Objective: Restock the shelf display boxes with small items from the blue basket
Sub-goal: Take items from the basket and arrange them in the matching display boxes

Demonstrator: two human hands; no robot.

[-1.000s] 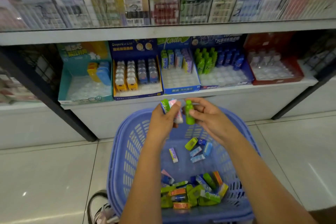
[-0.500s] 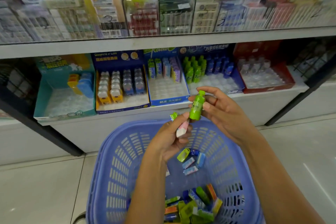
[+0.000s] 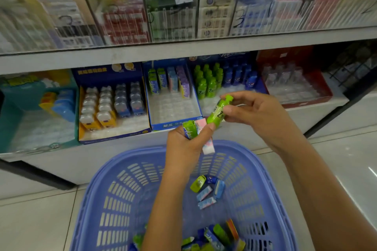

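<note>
Front half of blue display box [image 3: 173, 108] bare tray, open from above; back rows filled with upright packs [image 3: 170, 80]; upper shelf edge [image 3: 183, 49] overhangs low, limits reach from above; green bottles [image 3: 207, 81] crowd the next box; both hands [image 3: 255, 112] hover between blue basket [image 3: 114, 189] rim and shelf front.

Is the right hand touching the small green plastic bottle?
Touching. The head view shows the right hand pinching the small green plastic bottle between thumb and fingers, above the blue basket.
</note>
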